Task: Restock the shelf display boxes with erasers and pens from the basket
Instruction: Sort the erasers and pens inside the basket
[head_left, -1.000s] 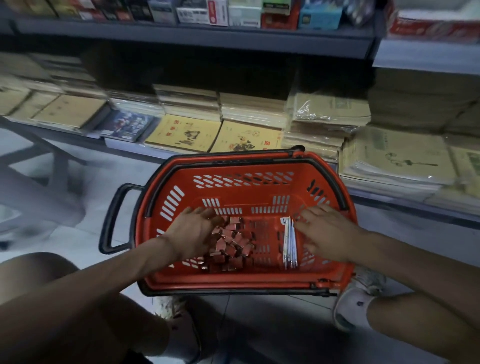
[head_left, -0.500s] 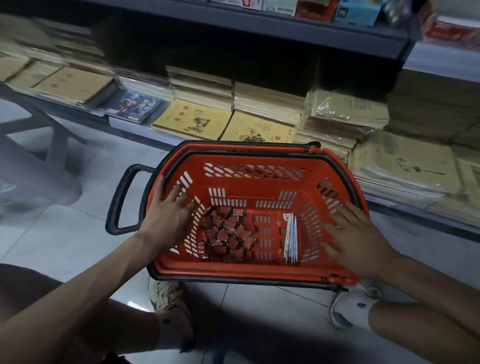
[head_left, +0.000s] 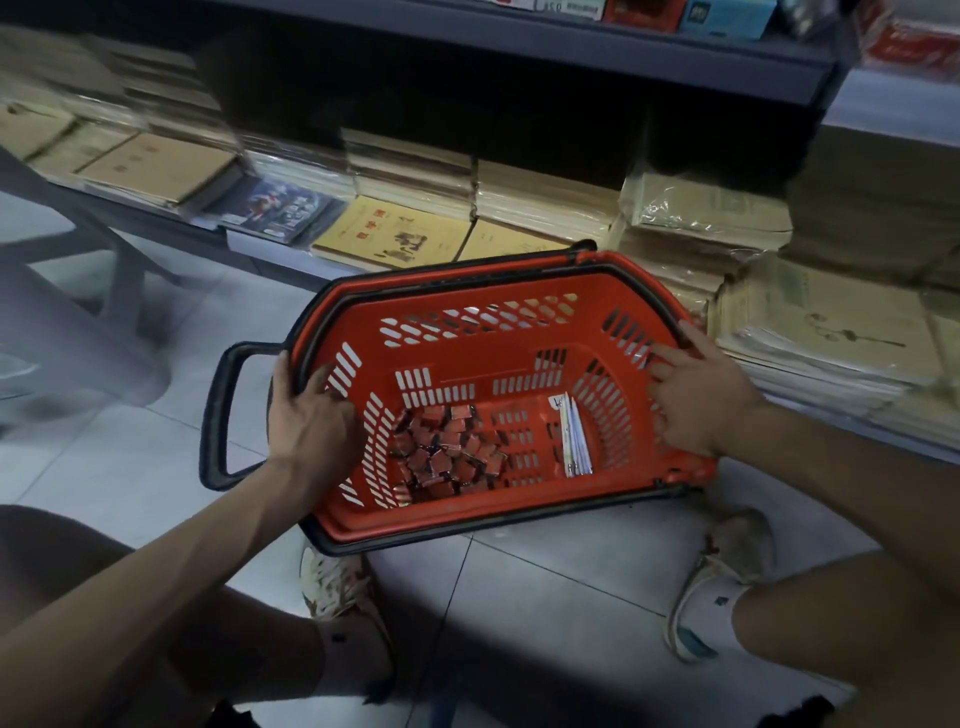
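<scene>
An orange plastic basket (head_left: 467, 332) with black rim and handles sits tilted on the tiled floor in front of me. Inside it lies a pile of several small red-wrapped erasers (head_left: 447, 452) at the left and a bundle of white pens (head_left: 574, 436) at the right. My left hand (head_left: 306, 421) grips the basket's left rim, fingers curled over the edge. My right hand (head_left: 696, 400) clasps the right rim, fingers inside the wall. Display boxes (head_left: 727, 15) stand on the upper shelf, mostly cut off.
A low shelf (head_left: 270, 254) behind the basket holds stacks of yellow and brown exercise books (head_left: 395, 234), with wrapped stacks (head_left: 711, 218) at the right. A grey stool (head_left: 62, 312) stands at the left. My two shoes (head_left: 337, 587) rest on the floor below the basket.
Both hands came out of the basket's contents and moved outward onto its left and right rims. The basket has turned and tilted slightly, its left end nearer me.
</scene>
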